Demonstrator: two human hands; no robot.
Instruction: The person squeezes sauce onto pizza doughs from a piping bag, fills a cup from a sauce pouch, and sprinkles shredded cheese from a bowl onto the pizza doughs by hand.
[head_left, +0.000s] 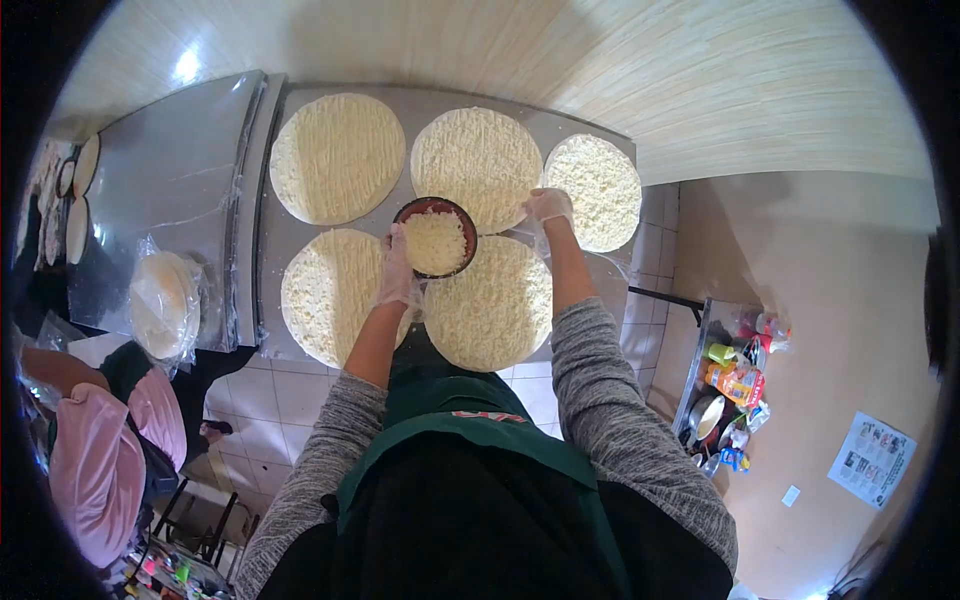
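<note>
My left hand (pixel 398 272), in a clear plastic glove, grips the rim of a dark round bowl (pixel 472 222) of white grated cheese (pixel 434 243). The bowl is over the middle of the metal table, overlapping several flat dough rounds. My gloved right hand (pixel 548 208) hovers between the top middle round (pixel 470 160) and the right round (pixel 592 195). Its fingers are curled together; what they hold, if anything, is hidden. The right round carries a thick layer of grated cheese. Pale, ridged toppings cover the top left round (pixel 337 158), lower left round (pixel 325 300) and lower middle round (pixel 490 310).
Left of the metal table (pixel 272 270) is another grey worktop (pixel 165 170) bearing a plastic-wrapped stack of pale rounds (pixel 163 303). A person in a pink top (pixel 95 465) stands at lower left. On the right, a wall shelf (pixel 697 370) holds packets and bowls.
</note>
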